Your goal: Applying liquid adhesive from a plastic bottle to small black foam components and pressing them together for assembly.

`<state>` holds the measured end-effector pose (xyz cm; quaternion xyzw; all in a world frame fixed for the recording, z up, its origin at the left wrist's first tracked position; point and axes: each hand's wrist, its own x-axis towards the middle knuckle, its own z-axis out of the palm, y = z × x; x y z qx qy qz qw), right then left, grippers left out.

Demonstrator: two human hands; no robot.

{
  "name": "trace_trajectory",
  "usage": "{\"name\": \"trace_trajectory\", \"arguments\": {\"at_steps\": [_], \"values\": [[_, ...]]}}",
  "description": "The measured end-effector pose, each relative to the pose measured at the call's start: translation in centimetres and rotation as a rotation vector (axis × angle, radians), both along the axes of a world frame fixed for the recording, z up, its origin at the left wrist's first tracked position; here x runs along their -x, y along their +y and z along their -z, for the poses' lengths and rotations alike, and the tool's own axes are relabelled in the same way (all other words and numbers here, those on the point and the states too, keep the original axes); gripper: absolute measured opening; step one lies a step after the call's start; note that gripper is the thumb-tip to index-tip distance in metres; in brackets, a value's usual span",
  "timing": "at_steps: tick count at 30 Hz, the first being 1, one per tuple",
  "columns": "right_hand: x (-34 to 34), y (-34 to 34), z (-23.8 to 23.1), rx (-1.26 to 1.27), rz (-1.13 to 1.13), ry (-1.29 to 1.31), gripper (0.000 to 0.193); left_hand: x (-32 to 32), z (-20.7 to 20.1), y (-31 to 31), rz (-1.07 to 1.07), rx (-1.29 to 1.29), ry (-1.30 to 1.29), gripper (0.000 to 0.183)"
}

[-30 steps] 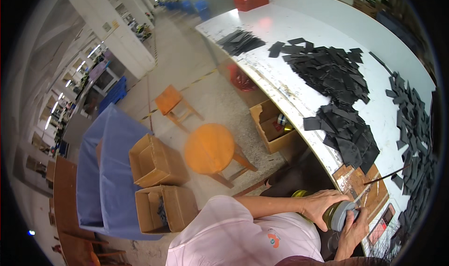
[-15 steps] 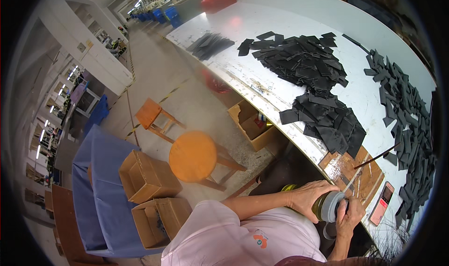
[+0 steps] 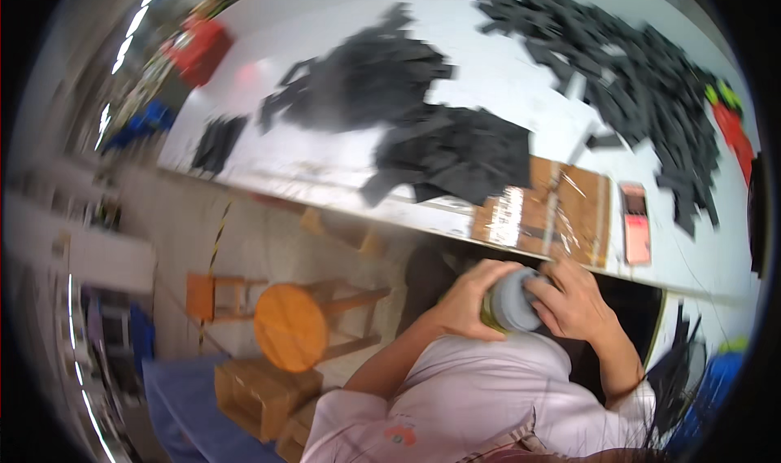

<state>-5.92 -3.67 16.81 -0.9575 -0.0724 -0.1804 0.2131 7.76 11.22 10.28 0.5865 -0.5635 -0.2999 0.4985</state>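
Against my body, just off the table's front edge, is a jar with a grey round lid (image 3: 516, 302) and a yellow-green body. My left hand (image 3: 474, 302) wraps round the jar's side. The fingers of my right hand (image 3: 574, 302) are bent over the right edge of the lid. Most of the jar's body is hidden by the left hand and the lid. Beyond both hands, a brown board (image 3: 573, 211) lies on the white table, and a pink phone (image 3: 637, 227) rests to its right.
Black flat pieces lie in a near heap (image 3: 468, 150), a far heap (image 3: 354, 85) and a small stack (image 3: 218, 143). Black strips (image 3: 622, 76) spread along the right. A red bag (image 3: 202, 52) stands far left. Orange stools (image 3: 290, 326) and cardboard boxes (image 3: 260, 394) are on the floor.
My view has swung to the right, so the table and heaps appear further left and turned. The jar stays between my hands; my right-hand fingers have shifted on the lid's edge.
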Motion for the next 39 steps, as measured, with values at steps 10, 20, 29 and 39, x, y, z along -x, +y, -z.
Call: {"name": "trace_trajectory", "arguments": {"at_steps": [10,20,29,39], "values": [[1.8,-0.2,-0.2,-0.258,0.292,0.162,0.030,0.6,0.0,-1.3,0.022,-0.133,0.005,0.088],[1.7,-0.4,-1.5,-0.298,0.424,0.297,0.035,0.9,-0.2,-1.6,-0.017,-0.137,-0.043,0.088],[1.0,-2.3,-1.0,-0.260,-0.008,0.140,0.031,0.1,0.0,-1.4,0.044,-0.182,0.036,0.089],[-0.3,-1.6,-2.1,-0.308,0.235,0.433,0.038,0.1,0.4,-1.7,0.027,-0.138,-0.007,0.088]]}}
